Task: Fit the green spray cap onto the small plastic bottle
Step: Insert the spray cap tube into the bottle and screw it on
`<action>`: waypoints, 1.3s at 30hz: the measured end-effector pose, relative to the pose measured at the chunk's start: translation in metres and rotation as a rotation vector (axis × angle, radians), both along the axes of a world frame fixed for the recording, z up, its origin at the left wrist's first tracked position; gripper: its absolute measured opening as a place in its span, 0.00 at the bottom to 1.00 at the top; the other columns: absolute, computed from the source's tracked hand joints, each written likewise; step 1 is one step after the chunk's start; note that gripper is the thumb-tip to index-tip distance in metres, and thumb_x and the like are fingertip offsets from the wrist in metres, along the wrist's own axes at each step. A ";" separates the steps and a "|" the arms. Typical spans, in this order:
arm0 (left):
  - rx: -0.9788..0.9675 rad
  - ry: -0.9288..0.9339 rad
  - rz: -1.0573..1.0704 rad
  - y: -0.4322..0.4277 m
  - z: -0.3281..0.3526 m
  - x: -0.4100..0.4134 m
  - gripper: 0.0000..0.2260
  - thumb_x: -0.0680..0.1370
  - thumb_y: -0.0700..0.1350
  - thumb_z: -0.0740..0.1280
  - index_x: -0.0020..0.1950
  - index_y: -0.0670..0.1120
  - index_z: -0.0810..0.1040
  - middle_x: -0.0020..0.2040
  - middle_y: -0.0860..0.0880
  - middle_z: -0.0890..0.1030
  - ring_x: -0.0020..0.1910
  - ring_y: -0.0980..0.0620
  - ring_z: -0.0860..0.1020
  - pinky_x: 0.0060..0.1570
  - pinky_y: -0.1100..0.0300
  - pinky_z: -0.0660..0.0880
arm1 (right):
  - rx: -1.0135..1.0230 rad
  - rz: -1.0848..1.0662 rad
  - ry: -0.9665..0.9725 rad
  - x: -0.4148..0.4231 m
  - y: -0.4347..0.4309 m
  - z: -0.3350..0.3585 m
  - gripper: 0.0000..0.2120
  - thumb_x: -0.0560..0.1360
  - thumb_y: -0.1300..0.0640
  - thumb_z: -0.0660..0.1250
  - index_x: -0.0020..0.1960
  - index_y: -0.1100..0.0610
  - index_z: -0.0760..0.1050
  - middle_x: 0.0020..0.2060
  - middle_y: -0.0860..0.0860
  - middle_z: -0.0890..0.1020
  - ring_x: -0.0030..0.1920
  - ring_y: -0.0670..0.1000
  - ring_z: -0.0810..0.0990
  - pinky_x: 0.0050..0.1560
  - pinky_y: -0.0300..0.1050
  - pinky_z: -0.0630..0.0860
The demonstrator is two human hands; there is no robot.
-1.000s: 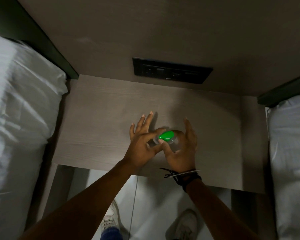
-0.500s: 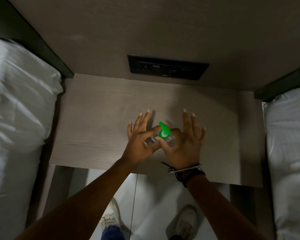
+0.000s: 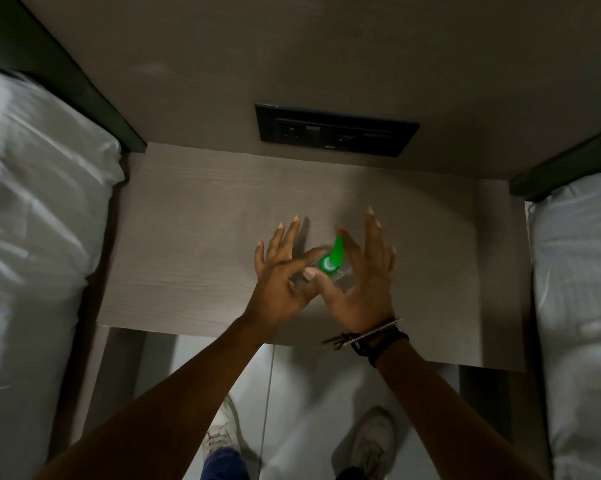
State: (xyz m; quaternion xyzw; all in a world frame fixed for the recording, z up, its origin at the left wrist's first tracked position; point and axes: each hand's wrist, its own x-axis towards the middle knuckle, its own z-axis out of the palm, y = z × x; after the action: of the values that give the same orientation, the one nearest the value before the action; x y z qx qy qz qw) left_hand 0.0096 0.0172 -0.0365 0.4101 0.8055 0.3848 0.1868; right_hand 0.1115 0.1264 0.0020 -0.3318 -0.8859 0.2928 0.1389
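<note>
Green spray cap [image 3: 332,259] atop small plastic bottle [image 3: 342,277], near table [image 3: 188,237] front edge | left hand [image 3: 278,282] pinches bottle, right hand [image 3: 364,285] pinches cap | tightening likely remains

I see a dim room: a grey wood-grain counter [image 3: 195,244] against a taupe wall [image 3: 326,46] with a black socket panel [image 3: 337,133] at 12 o'clock, white beds [image 3: 32,220] at 9 and 3 o'clock, pale glossy floor [image 3: 292,386] at 6 o'clock.
</note>
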 end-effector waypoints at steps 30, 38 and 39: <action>-0.020 0.014 0.021 0.002 -0.012 0.001 0.18 0.71 0.53 0.72 0.61 0.58 0.77 0.79 0.48 0.53 0.78 0.47 0.47 0.72 0.39 0.41 | -0.190 -0.057 0.170 -0.010 0.003 -0.001 0.35 0.55 0.44 0.81 0.57 0.40 0.67 0.68 0.55 0.72 0.66 0.59 0.71 0.64 0.65 0.69; -0.020 -0.053 -0.028 0.005 -0.006 -0.007 0.18 0.71 0.64 0.66 0.60 0.64 0.73 0.79 0.50 0.52 0.77 0.50 0.44 0.72 0.37 0.42 | -0.089 0.028 0.099 0.000 0.019 -0.008 0.18 0.60 0.53 0.81 0.46 0.55 0.81 0.67 0.57 0.74 0.71 0.61 0.66 0.66 0.65 0.65; -0.023 -0.049 -0.023 0.005 -0.007 -0.007 0.17 0.71 0.64 0.66 0.59 0.64 0.73 0.79 0.49 0.52 0.77 0.50 0.45 0.72 0.36 0.42 | -0.091 -0.003 0.115 -0.003 0.018 -0.008 0.21 0.57 0.53 0.82 0.47 0.55 0.80 0.66 0.58 0.74 0.70 0.60 0.66 0.67 0.63 0.65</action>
State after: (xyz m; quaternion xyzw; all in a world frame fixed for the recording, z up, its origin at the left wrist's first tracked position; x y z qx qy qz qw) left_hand 0.0030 0.0225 -0.0433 0.4076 0.8003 0.3833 0.2156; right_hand 0.1089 0.1446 -0.0062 -0.3215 -0.8619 0.3511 0.1747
